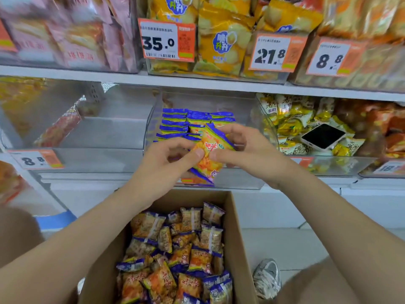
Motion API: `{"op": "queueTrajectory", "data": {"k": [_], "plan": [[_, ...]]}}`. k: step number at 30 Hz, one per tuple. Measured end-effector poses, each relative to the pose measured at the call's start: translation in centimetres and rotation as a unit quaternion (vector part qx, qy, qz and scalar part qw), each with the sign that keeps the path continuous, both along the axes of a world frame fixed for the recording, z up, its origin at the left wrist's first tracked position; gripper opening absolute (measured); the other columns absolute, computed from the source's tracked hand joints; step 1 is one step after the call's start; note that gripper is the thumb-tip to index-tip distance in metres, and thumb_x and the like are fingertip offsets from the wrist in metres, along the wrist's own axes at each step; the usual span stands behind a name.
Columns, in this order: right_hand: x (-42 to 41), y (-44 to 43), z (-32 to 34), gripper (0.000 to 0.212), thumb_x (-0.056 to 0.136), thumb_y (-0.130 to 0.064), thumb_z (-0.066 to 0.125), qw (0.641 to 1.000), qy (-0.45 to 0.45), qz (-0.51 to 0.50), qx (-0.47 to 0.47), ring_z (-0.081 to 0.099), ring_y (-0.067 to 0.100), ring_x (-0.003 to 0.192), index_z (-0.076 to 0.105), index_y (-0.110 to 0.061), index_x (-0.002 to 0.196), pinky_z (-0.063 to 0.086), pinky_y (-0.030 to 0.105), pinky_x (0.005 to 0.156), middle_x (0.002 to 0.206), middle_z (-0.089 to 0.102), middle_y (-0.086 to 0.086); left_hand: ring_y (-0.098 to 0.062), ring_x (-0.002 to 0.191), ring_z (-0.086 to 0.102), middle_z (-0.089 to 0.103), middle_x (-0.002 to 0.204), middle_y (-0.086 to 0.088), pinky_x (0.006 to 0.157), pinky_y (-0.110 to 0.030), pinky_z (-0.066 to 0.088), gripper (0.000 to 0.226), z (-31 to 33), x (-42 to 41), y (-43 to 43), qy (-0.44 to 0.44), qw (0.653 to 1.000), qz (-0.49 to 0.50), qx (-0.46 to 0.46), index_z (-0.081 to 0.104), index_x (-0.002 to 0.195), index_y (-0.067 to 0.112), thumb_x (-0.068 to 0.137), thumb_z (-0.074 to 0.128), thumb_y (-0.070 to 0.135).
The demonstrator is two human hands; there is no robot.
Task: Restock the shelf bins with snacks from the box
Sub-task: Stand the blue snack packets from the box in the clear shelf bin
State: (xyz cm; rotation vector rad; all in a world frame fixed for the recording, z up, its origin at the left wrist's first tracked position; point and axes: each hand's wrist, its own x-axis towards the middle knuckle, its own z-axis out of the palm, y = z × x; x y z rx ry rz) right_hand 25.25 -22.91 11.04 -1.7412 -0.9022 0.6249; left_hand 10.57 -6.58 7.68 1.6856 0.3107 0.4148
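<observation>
Both hands on one snack packet: left hand (166, 159) pinches its left edge between thumb and fingers, right hand (243, 150) curls round the right side with the thumb pressed on the front. That snack packet (210, 154) is orange with blue-purple ends and sits tilted, held up in the air right in front of the clear bin (240, 179) on the lower shelf, above the box. Inside that bin, more of the same packets are stacked in neat rows (186, 121) toward the back left.

Straight below is the cardboard box (238, 238), open on top, with loose packets (179, 249) heaped in it every which way. It stands on a pale tiled floor (295, 244), and a grey-white shoe (267, 277) pokes in just beside its right wall.

Next bin to the right holds yellow packets (291, 123) with a phone (323, 136) lying face up on top of them. The white shelf board (87, 75) above carries bins of yellow chip bags (223, 40) and, on the left, blurry pink bags (72, 40). Orange-edged price tags hang on the fronts: 35.0 (167, 41), 21.8 (274, 53), 8.8 (333, 58).
</observation>
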Motion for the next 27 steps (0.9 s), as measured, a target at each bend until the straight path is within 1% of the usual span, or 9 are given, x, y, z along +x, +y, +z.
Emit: {"op": "queueTrajectory", "data": {"k": [2,5,7,11,14,18,22,24,27], "plan": [[0.1,0.3,0.0,0.032,0.089,-0.008,0.081,0.995,0.094,-0.019,0.021,0.074,0.018,0.086,0.069,-0.019,0.116,0.060,0.031,0.070,0.103,0.079,0.002,-0.024,0.099,0.075,0.078,0.099,-0.006,0.081,-0.042,0.064,0.020,-0.1,0.9,0.2,-0.043,0.998,0.014,0.032,0.076,0.111,0.016,0.099,0.071,0.030],[1.5,1.7,-0.8,0.045,0.084,-0.011,0.085,0.981,0.127,-0.136,0.058,0.072,0.022,0.076,0.063,-0.011,0.124,0.057,0.032,0.062,0.101,0.078,0.010,-0.006,0.102,0.069,0.074,0.107,0.012,0.089,-0.028,0.056,0.029,-0.8,2.1,0.8,-0.033,0.961,0.072,0.263,0.073,0.123,0.027,0.101,0.064,0.044],[3.2,2.6,-1.9,0.051,0.082,-0.021,0.090,0.974,0.008,-0.218,0.061,0.074,0.015,0.077,0.062,-0.009,0.123,0.058,0.031,0.062,0.101,0.079,0.010,-0.006,0.109,0.061,0.067,0.115,0.012,0.092,-0.024,0.048,0.035,-1.4,2.9,1.2,-0.003,0.911,0.095,0.401,0.067,0.129,0.027,0.101,0.058,0.045],[6.8,3.7,-3.9,0.059,0.081,-0.030,0.089,0.924,-0.248,-0.279,-0.078,0.065,0.010,0.088,0.058,-0.013,0.129,0.047,0.021,0.071,0.102,0.068,-0.006,-0.026,0.137,0.047,0.053,0.148,-0.001,0.109,-0.050,0.046,0.047,-2.9,4.0,2.4,0.121,0.829,0.023,0.546,0.059,0.142,0.028,0.103,0.046,0.051],[9.0,5.1,-6.4,0.055,0.081,-0.034,0.086,0.910,-0.268,-0.253,-0.191,0.071,0.026,0.098,0.055,-0.015,0.122,0.053,0.031,0.074,0.108,0.072,0.005,-0.026,0.148,0.033,0.040,0.161,0.001,0.118,-0.052,0.037,0.054,-3.4,4.4,3.2,0.202,0.801,-0.050,0.561,0.046,0.152,0.037,0.107,0.027,0.058],[11.6,7.4,-8.4,0.053,0.082,-0.034,0.081,0.915,-0.220,-0.241,-0.235,0.068,0.036,0.108,0.051,-0.013,0.120,0.054,0.038,0.077,0.114,0.070,0.014,-0.023,0.151,0.024,0.036,0.163,0.004,0.121,-0.050,0.032,0.064,-3.4,4.5,3.9,0.226,0.802,-0.095,0.545,0.041,0.155,0.040,0.103,0.014,0.066],[13.6,8.4,-8.6,0.054,0.082,-0.028,0.081,0.914,-0.239,-0.227,-0.238,0.066,0.030,0.114,0.059,-0.021,0.131,0.047,0.029,0.084,0.120,0.070,0.008,-0.022,0.152,0.019,0.031,0.165,0.004,0.122,-0.052,0.031,0.054,-3.4,4.6,4.2,0.231,0.804,-0.112,0.536,0.038,0.157,0.041,0.108,0.026,0.058],[14.0,8.2,-8.4,0.062,0.086,-0.021,0.083,0.921,-0.244,-0.194,-0.236,0.063,0.025,0.104,0.051,-0.020,0.140,0.041,0.025,0.081,0.116,0.068,0.009,-0.023,0.152,0.019,0.032,0.165,0.003,0.120,-0.055,0.032,0.053,-3.3,4.6,4.2,0.231,0.802,-0.113,0.539,0.039,0.157,0.041,0.108,0.028,0.057],[14.1,7.7,-8.1,0.066,0.085,-0.023,0.087,0.915,-0.263,-0.218,-0.213,0.054,0.023,0.093,0.043,-0.014,0.132,0.045,0.029,0.078,0.101,0.061,0.008,-0.024,0.151,0.021,0.033,0.164,0.002,0.119,-0.055,0.034,0.052,-3.3,4.7,4.2,0.232,0.794,-0.112,0.551,0.039,0.156,0.041,0.108,0.027,0.057]]}}
